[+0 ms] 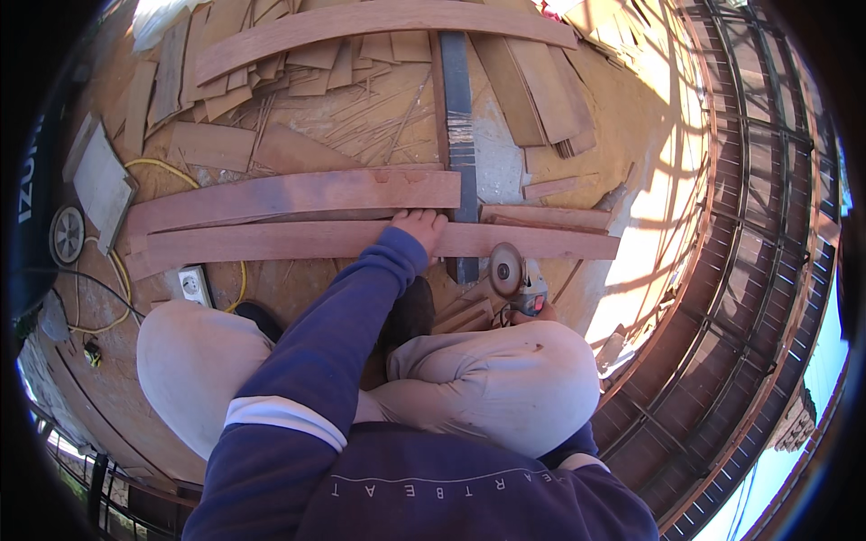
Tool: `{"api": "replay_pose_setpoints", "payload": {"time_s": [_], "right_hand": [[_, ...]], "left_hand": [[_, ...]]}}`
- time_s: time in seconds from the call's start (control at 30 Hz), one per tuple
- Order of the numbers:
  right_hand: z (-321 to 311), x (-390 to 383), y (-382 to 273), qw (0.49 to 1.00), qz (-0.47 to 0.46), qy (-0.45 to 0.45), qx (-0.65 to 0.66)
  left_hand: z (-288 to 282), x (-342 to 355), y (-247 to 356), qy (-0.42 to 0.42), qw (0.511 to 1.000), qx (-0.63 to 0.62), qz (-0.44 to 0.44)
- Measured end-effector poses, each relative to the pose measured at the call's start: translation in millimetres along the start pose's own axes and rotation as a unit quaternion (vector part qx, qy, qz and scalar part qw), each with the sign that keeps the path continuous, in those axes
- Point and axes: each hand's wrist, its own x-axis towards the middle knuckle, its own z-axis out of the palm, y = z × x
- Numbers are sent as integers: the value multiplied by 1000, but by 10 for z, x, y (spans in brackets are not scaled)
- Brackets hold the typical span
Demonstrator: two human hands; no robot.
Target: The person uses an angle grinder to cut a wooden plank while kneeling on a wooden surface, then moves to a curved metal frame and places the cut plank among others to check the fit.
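Observation:
My left hand [422, 227] is closed over a long reddish-brown wooden plank [298, 242], its fingers curled over the far edge. That plank lies crosswise in front of me, over a dark beam [460, 153] that runs away from me. Just beyond it is a second, similar plank [289, 192], its right end on the beam. On the right, close to the near plank, is an angle grinder [530, 290] with a round disc [506, 269]. My right hand [541, 312] grips the grinder's body; my right knee hides most of that hand.
Another long plank [379, 24] crosses the beam's far end. Thin wooden boards [316, 79] are piled at the far left, more boards [541, 90] at the far right. A yellow cable [167, 167] and a socket box [192, 285] lie left. Metal framework [749, 225] borders the right side.

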Motion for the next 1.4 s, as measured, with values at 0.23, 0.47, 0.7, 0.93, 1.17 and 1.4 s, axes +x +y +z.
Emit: {"api": "replay_pose_setpoints", "payload": {"time_s": [0.23, 0.47, 0.7, 0.93, 1.17, 1.4], "right_hand": [[-6, 46, 36, 999, 2, 9, -46], [-1, 52, 5, 999, 12, 10, -42], [15, 158, 41, 998, 16, 26, -50], [8, 245, 69, 999, -28, 41, -17], [-43, 320, -1, 998, -43, 18, -30], [-75, 409, -62, 998, -67, 2, -13]], "left_hand": [[-16, -2, 8, -2, 1000, -3, -2], [30, 17, -4, -4, 1000, -2, -5], [37, 25, -12, -12, 1000, -4, -8], [6, 16, -9, -20, 1000, -11, -6], [32, 13, -16, -8, 1000, -10, -3], [27, 15, -22, -11, 1000, -19, -2]]}}
